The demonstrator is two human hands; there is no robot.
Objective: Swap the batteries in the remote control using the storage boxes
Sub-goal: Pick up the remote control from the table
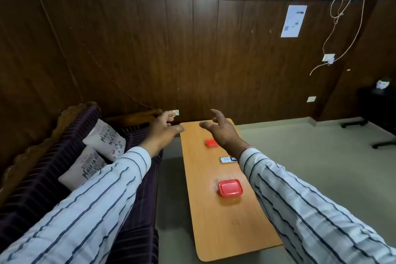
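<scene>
A long orange wooden table [225,227] runs away from me. A red-lidded storage box [230,187] stands near its middle. A second red box [211,142] sits further back, partly hidden by my right wrist. Between them lies a white remote control [228,159], its right end hidden behind my right sleeve. My left hand [164,129] is raised in the air left of the table's far end, fingers apart, holding nothing. My right hand [220,129] hovers above the far box, also open and empty.
A dark striped sofa [42,188] with two printed cushions [100,152] stands left of the table. A dark wood-panelled wall is behind. Pale floor spreads to the right, with black furniture [377,105] and chair legs at the far right.
</scene>
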